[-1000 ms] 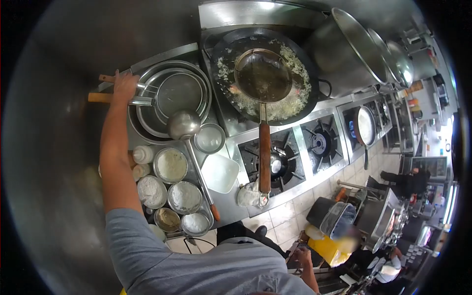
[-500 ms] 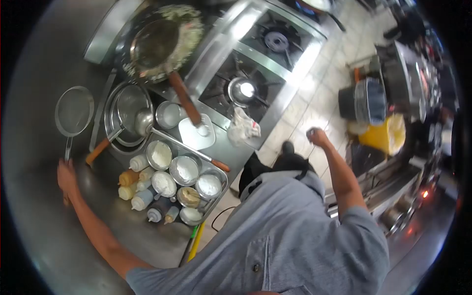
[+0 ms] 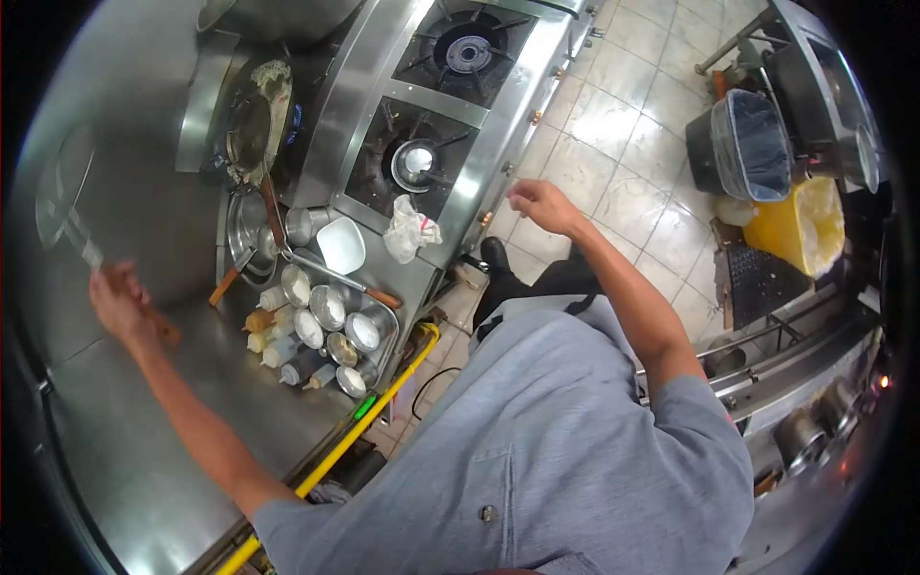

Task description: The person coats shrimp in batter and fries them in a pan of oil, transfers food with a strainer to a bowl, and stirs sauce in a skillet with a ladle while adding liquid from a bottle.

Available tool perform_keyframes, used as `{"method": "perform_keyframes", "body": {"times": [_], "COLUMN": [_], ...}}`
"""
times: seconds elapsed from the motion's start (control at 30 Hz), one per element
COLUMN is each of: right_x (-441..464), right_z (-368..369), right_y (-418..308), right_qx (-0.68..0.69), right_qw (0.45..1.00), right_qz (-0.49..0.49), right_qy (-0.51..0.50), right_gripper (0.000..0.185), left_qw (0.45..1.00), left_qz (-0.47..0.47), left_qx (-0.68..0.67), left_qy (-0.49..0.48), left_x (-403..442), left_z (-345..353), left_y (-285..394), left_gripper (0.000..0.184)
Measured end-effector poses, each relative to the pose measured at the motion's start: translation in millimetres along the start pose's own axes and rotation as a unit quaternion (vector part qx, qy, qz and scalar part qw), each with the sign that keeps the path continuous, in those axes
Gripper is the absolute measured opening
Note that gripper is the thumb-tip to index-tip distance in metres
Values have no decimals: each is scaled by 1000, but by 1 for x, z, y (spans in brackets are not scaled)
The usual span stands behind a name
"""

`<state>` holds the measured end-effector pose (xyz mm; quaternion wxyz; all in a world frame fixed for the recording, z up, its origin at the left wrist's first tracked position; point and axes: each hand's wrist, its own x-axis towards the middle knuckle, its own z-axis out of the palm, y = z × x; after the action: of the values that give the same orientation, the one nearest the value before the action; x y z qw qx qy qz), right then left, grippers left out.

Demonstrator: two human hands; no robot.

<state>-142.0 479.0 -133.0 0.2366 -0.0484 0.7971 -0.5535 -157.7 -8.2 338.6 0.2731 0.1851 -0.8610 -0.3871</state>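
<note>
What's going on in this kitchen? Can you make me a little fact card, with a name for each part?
Left hand: holding a strainer, which looks blurry
Right hand: off by itself above the floor, fingers curled, nothing seen in it
Tray: bottles and round bowls, some with white stuff inside
Wok: pale bits along its side
Near the burners: a crumpled cloth and a square white dish
Across the floor: a bin with a liner
</note>
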Motion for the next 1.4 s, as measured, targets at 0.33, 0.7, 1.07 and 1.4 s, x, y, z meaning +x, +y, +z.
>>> {"method": "perform_keyframes", "body": {"times": [0.33, 0.7, 1.07, 1.4], "right_x": [-74, -115, 25, 239], "right_z": [-167, -257, -419, -538], "right_y": [-139, 111, 21, -75], "right_qx": [413, 505, 256, -292], "right_qw": [882, 766, 927, 938], "right_qz": [-209, 236, 162, 24], "right_qy": [89, 318, 222, 187], "right_gripper": [48, 19, 28, 26], "left_qw": [903, 706, 706, 776], "left_qz": [143, -9, -218, -222], "left_qx": [-103, -70, -74, -248], "left_qy": [-392, -705, -670, -535], "left_x": [-247, -402, -309, -195], "left_z": [391, 490, 598, 753], "left_y": [151, 78, 10, 56], "left_gripper": [51, 56, 56, 35]}}
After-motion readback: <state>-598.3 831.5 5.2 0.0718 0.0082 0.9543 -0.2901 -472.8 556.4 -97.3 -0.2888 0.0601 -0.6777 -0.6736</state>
